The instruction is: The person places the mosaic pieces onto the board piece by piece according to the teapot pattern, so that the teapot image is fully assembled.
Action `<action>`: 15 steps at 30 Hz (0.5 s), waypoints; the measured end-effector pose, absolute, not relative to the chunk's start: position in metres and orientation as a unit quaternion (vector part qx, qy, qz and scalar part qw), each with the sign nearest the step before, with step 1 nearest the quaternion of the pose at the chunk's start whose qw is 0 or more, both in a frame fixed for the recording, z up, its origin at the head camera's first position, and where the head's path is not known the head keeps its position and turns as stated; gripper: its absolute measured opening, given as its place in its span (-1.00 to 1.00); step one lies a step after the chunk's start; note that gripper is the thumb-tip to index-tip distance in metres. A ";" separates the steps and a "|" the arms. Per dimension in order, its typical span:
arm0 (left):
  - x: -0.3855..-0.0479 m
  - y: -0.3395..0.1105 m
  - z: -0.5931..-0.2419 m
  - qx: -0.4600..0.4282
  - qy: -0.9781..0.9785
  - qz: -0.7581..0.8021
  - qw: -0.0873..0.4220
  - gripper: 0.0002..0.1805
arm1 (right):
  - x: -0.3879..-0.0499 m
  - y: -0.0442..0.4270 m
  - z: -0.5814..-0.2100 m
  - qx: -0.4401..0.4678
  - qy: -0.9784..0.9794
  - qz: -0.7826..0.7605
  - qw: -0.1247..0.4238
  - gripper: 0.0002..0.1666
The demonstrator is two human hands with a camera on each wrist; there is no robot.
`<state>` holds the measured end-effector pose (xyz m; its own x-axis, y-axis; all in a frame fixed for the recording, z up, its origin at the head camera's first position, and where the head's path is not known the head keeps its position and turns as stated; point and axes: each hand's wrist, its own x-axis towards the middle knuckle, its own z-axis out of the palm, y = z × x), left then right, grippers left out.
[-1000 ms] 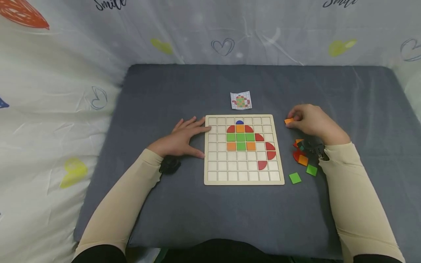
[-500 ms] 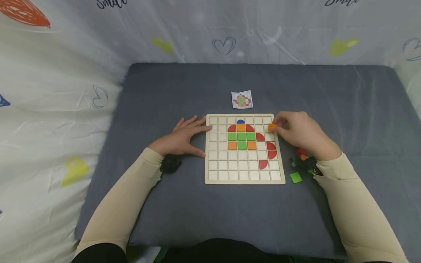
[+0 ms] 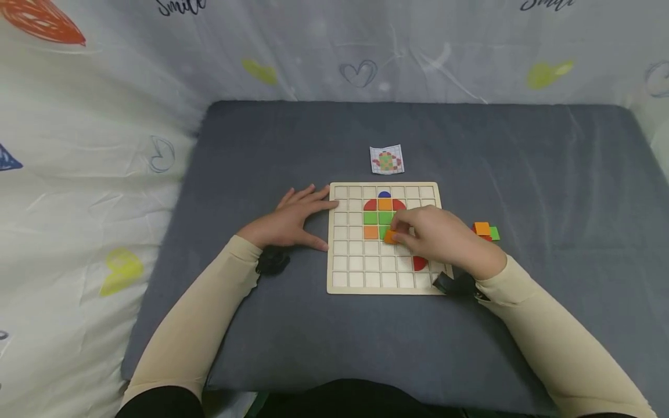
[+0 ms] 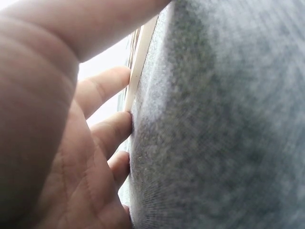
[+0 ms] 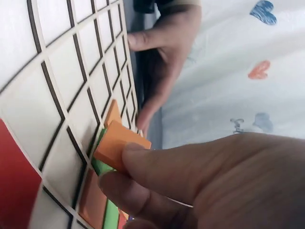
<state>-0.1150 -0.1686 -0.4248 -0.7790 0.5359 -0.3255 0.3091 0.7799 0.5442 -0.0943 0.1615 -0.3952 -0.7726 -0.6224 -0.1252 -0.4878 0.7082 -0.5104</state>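
Note:
An orange square tile [image 5: 114, 145] is pinched between thumb and forefinger of my right hand [image 3: 434, 235], just above the middle of the wooden grid board [image 3: 345, 281]. The tile is tilted and overlaps the lower green square. My left hand [image 3: 292, 220] lies with fingers spread at the board's left edge, forefinger and thumb touching the rim. On the board sit a blue half-round [image 3: 384, 195], red quarter-rounds, and orange and green squares. My right hand hides several of the pieces on the right side.
Right of the board a small pile of loose tiles [image 3: 482, 228], orange, red and green, is partly hidden by my right wrist. A small printed pattern card [image 3: 387, 159] lies beyond the board. A patterned curtain [image 3: 313, 46] stands behind the grey table [image 3: 292, 348].
My right hand has carried the orange tile leftward from beside the board, across its right edge, to the middle of the grid. My left hand has stayed at the left edge.

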 end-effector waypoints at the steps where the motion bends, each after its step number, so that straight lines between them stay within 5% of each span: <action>1: -0.115 -0.168 -0.425 0.232 0.912 0.239 0.239 0.14 | -0.093 0.161 -0.397 -0.310 0.910 -0.231 0.150 -0.93; 15: -0.115 -0.167 -0.422 0.226 0.912 0.243 0.240 0.15 | -0.084 0.155 -0.401 -0.342 0.897 -0.230 0.163 -0.91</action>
<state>-0.1147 -0.1672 -0.4222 -0.7830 0.5286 -0.3279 0.2949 0.7796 0.5525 -0.0843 0.1553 -0.4008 -0.7136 -0.6876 -0.1340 -0.5377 0.6603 -0.5242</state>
